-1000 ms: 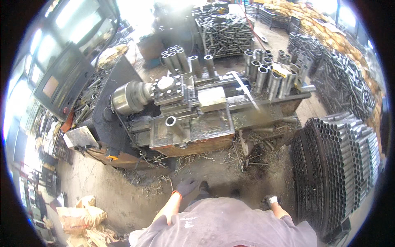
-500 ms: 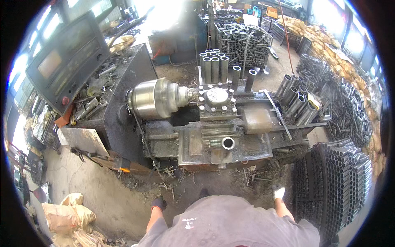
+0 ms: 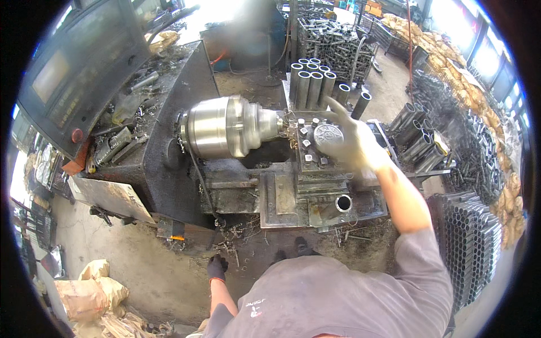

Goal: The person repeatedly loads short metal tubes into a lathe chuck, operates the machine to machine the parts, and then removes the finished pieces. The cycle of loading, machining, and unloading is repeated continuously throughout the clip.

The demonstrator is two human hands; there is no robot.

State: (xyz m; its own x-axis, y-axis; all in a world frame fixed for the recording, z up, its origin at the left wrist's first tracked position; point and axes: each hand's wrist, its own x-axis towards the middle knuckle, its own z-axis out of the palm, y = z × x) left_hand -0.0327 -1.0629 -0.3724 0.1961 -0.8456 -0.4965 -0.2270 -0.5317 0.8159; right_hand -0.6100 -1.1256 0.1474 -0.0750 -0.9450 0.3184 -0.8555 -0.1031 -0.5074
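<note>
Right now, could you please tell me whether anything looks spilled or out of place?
Yes: metal shavings lie scattered on the floor in front of the lathe, looking spilled rather than collected.

The person wears a dull grey short-sleeved T-shirt (image 3: 344, 296), its loose sleeves (image 3: 422, 250) ending above bare forearms (image 3: 403, 194). Toward the wearer's left sits a small white print (image 3: 255, 307) with a touch of red. The left hand (image 3: 217, 267) has a blackish glove with an orange-red cuff (image 3: 216, 279); the right hand (image 3: 350, 142), blurred, has a pale, greyish-white glove. The shoes (image 3: 303, 246) look dark.
</note>
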